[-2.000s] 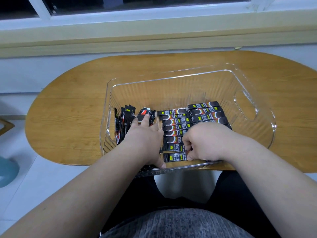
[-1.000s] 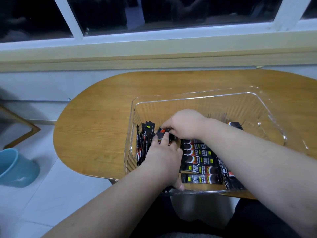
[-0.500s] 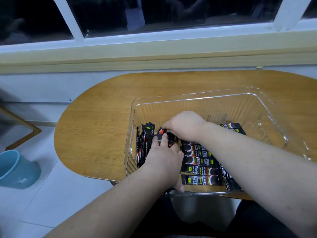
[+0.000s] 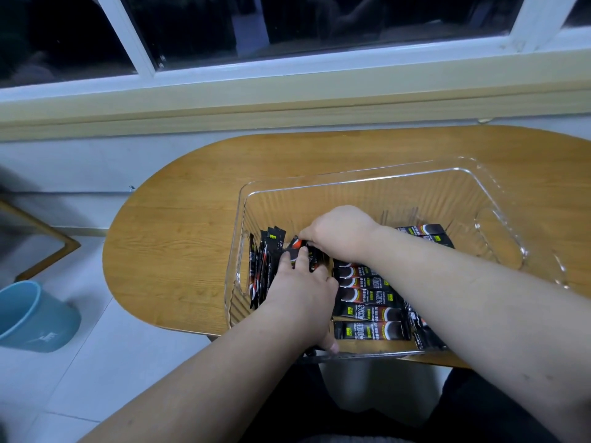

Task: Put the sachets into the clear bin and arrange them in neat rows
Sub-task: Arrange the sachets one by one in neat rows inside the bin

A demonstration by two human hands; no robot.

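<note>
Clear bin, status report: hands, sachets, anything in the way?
Left hand pressing the upright sachets at the left end of the clear bin. Right hand pinching one sachet beside them. Flat row laid alongside. Nothing in the way.

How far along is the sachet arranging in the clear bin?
Done: a flat row of sachets lies in the clear bin. In hand: the right hand pinches a tilted sachet while the left hand presses the upright sachets at the bin's left. Left: squaring that bundle.
</note>
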